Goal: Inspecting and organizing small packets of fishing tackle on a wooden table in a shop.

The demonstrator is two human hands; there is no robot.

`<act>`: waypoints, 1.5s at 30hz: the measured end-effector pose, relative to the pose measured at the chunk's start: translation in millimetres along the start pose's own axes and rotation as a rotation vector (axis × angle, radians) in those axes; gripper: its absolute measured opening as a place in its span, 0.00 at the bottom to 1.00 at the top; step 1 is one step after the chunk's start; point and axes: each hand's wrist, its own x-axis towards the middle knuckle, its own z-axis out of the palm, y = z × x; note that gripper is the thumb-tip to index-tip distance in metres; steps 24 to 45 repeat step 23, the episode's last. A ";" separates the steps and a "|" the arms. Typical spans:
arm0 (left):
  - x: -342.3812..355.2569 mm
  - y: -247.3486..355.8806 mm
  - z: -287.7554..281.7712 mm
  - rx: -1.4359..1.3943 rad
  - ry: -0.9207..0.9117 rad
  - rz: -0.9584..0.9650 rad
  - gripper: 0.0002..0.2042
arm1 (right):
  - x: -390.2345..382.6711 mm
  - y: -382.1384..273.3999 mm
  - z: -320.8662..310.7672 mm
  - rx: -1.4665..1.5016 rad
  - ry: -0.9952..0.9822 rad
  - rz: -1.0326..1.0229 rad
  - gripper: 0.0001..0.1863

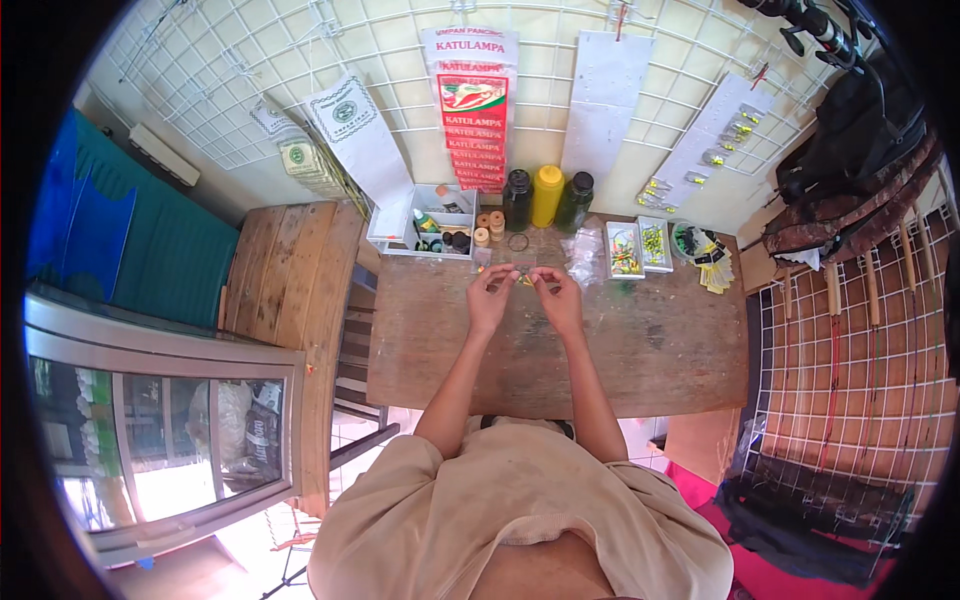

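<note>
Left to right, over the far middle of the worn wooden surface (640,350): a white open plastic box (425,225) at the far left edge; the left hand (490,297), fingers pinched; a tiny yellowish item (524,281), too small to identify, held between both hands; the right hand (558,298), likewise pinched. The item appears light, delicate, best gripped by fingertips.

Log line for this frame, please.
left hand pinching small yellowish item | right hand pinching same item | above wooden table | bottles behind
</note>
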 end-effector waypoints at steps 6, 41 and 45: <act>10.3 -21.7 -38.7 0.006 0.015 0.001 0.10 | -6.4 1.9 49.0 -0.029 0.041 0.115 0.08; 56.2 -69.7 -75.9 0.540 -0.227 0.075 0.20 | 34.2 60.4 116.7 -0.176 0.160 0.356 0.07; 56.2 -69.7 -75.9 0.540 -0.227 0.075 0.20 | 34.2 60.4 116.7 -0.176 0.160 0.356 0.07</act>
